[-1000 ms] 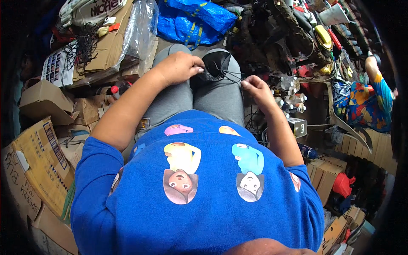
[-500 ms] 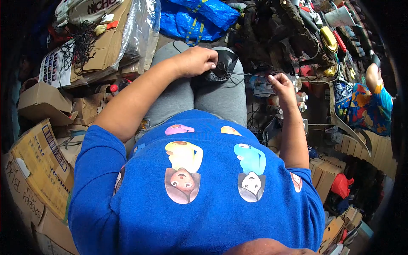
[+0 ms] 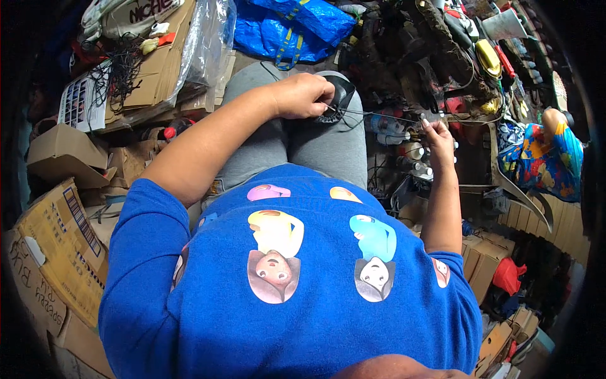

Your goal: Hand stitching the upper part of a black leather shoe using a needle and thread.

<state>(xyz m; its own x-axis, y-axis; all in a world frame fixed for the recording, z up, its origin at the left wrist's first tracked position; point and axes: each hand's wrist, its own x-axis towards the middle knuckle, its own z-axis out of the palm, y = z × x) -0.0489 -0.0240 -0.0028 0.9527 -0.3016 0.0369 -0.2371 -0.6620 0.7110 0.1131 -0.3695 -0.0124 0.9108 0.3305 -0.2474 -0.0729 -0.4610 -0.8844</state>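
**Thread drawn taut between two hands, clutter on every side**

A dark shoe [image 3: 338,101] is held on the lap, over the knees in grey trousers [image 3: 315,142]. It is gripped by the left hand [image 3: 303,95], whose fingers are curled around its near edge. A thin thread [image 3: 379,114] runs from the shoe across to the right hand [image 3: 437,140], which is raised beside the right knee with its fingertips pinched together on the thread's end. Whether a needle is held there cannot be told.

Risks, as judged from this moment:
- The thread could snap or tear out of the shoe if it is pulled harder, since it is already stretched nearly straight.
- The shoe could twist or slip off the lap, being steadied by one hand only.
- The thread could be snagged on the spools [image 3: 413,151] and tools lying just beside the right hand.
- If a needle is held, a finger could be pricked.

Counts: one shoe, one thread and two hands are seen. One blue bag [image 3: 297,25] lies beyond the knees, and one clear plastic bag [image 3: 202,44] to its left. At least four cardboard boxes [image 3: 60,240] are stacked on the left. The spools are too crowded to be counted.
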